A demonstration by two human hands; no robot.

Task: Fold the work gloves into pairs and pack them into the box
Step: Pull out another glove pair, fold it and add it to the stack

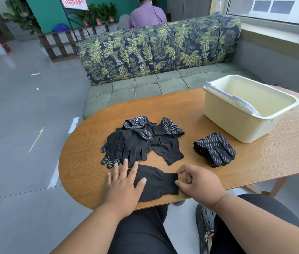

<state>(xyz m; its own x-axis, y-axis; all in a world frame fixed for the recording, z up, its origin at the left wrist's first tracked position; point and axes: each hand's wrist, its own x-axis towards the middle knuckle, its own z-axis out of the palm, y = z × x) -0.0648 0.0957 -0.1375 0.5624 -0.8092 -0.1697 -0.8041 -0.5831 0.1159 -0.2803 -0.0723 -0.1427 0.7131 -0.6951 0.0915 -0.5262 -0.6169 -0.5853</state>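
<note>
wood-grain, round-ended table (255, 162) carries everything you work on. at its near edge lies a black glove (156, 182), plain side up, cuff pointing to your right. your left hand (124, 186) lies flat and spread on the glove's finger end, gripping nothing. your right hand (198, 182) pinches the cuff edge between thumb and fingertips. just beyond the glove sits a loose heap of black dotted gloves (141, 140), some fingers fanned toward you. to its right, apart from it, rests a folded stack of gloves (214, 148), dotted side up. behind that stack stands the cream plastic box (244, 123) with a pale handle folded across its open top. past the table runs a green sofa (156, 57) with a leaf-print back.
</note>
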